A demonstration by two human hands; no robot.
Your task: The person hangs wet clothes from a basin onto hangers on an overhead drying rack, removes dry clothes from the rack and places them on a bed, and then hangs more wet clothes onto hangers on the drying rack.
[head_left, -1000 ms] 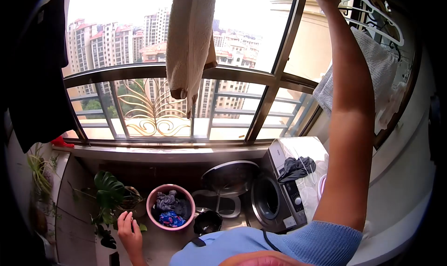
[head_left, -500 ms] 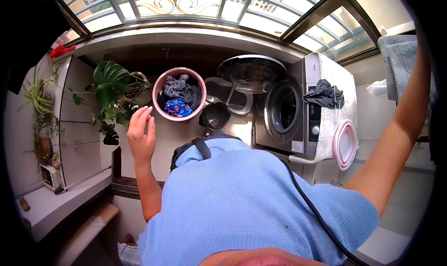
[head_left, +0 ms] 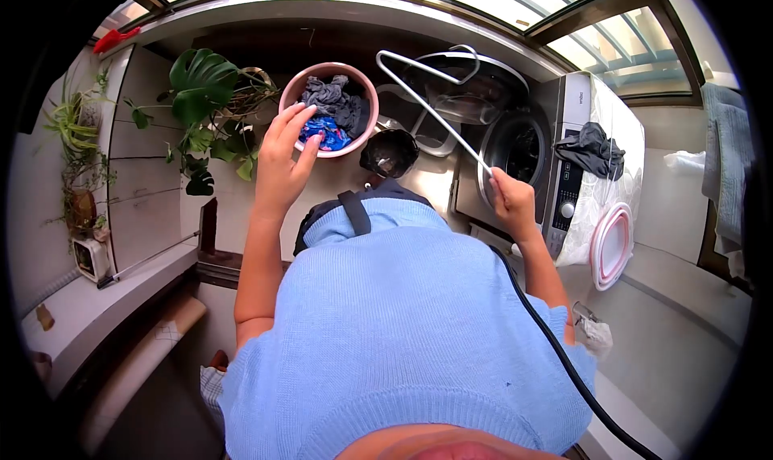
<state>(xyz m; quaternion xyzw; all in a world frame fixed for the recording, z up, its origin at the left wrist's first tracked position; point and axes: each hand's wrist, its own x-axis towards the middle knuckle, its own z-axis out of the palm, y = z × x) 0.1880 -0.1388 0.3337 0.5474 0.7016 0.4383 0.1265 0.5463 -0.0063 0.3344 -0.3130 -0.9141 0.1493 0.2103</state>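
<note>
My right hand (head_left: 513,202) is closed on one end of a white clothes hanger (head_left: 439,118), whose hook points up and away, in front of the washing machine's open door. My left hand (head_left: 283,158) has its fingers apart and holds nothing; it hovers at the near left edge of a pink basin (head_left: 373,98). In the basin lie grey garments (head_left: 336,102) and a blue patterned cloth (head_left: 324,132).
The washing machine (head_left: 564,170) stands right, with a dark cloth (head_left: 592,150) and a folded pink-white basin (head_left: 612,247) on top. A leafy plant (head_left: 201,90) is left of the basin. A black bin (head_left: 389,152) stands near me. Grey towel (head_left: 725,154) hangs far right.
My right hand has come down from high on the right and now holds a white hanger. My left hand has moved up to the basin. The view has tilted downward.
</note>
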